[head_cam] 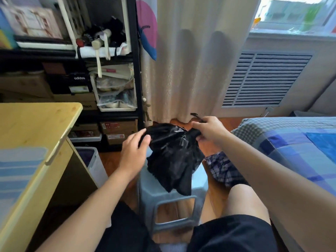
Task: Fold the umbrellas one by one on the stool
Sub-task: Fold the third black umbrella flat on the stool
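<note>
Above stool (174,200): black umbrella (172,151) held up, canopy bunched, not yet wrapped. Gripped near one end by right hand (209,131); steadied by flat left hand (134,151). Hands apart. Other umbrellas not seen; progress judged early.

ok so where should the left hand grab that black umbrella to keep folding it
Probably the bunched canopy end of the black umbrella, coming from the left side. The right hand already pinches the narrow gathered end, while the loose fabric balloons beside the left hand and hangs down over the grey stool. Wrapping fingers round that bulge should gather the folds.
</note>
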